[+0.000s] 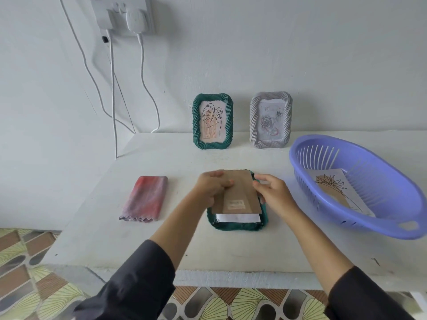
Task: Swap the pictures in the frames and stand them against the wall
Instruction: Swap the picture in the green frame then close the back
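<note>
A dark green frame lies face down on the white table, in front of me. Over its back sits a brown cardboard backing board, shifted away from me so a white strip of paper shows at the near end. My left hand grips the board's left edge, fingers curled. My right hand holds its right edge. Against the wall stand a second green frame with a leaf drawing and a grey-white frame with a rose picture.
A purple slotted plastic basket at the right holds a loose picture of a line-drawn plant. A folded red and grey cloth lies at the left. White cables hang from a wall socket. Table edge is near me.
</note>
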